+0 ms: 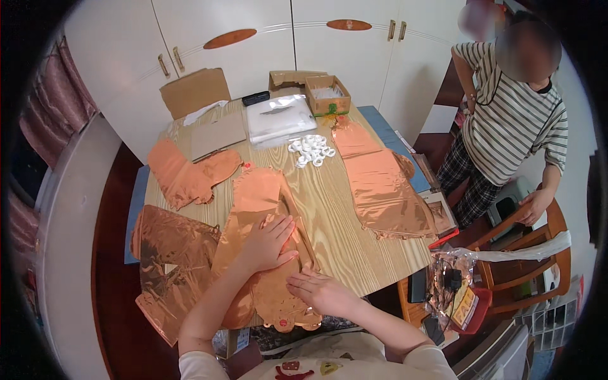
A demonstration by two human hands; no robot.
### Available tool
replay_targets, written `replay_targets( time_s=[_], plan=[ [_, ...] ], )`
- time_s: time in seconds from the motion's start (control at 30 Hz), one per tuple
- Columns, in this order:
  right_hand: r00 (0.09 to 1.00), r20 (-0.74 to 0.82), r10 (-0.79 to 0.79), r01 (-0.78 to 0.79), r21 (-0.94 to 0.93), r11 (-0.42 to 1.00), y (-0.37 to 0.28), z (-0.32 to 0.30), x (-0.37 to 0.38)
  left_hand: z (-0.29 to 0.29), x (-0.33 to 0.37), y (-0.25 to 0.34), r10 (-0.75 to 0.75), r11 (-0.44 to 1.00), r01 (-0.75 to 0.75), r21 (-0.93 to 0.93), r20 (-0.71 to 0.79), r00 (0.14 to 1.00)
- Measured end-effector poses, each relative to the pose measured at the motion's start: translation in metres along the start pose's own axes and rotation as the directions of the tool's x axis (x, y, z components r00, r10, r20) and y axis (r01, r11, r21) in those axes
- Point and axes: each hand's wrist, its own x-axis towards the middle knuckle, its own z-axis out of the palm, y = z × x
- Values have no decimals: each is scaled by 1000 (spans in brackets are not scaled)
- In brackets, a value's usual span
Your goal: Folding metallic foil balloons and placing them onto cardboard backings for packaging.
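Flat copper-coloured foil balloons lie on the wooden table (329, 215). My left hand (269, 244) rests with outstretched fingers on the foil balloon (253, 190) in front of me. Lower down on the same balloon, my right hand (320, 292) lies flat, fingers extended. Neither hand grips anything. To the left are another copper foil balloon (177, 247), partly hanging over the table's edge, and a smaller piece of copper foil (183, 174). A long copper foil balloon (383, 190) stretches along the right side. White rings (310, 151) sit in a heap beyond my hands.
Clear plastic bags (278, 120), a cardboard sheet (218, 135) and a small cardboard box (328, 95) stand toward the back. At right, a person (513, 126) in a striped shirt rests a hand on a wooden chair (557, 228). A red container (478, 310) holds packets beside the table.
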Motion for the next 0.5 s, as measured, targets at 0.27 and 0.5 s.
replay_targets(
  time_s=[0.27, 0.5],
  plan=[
    [981, -164, 108, -116, -40, 992, 6, -5, -1, -8, 1, -1, 43, 999, -43, 0, 26, 999],
    [974, -170, 152, -179, -155, 972, 35, -13, -11, -7, 2, -2, 60, 998, -60, 7, -6, 998]
  ],
)
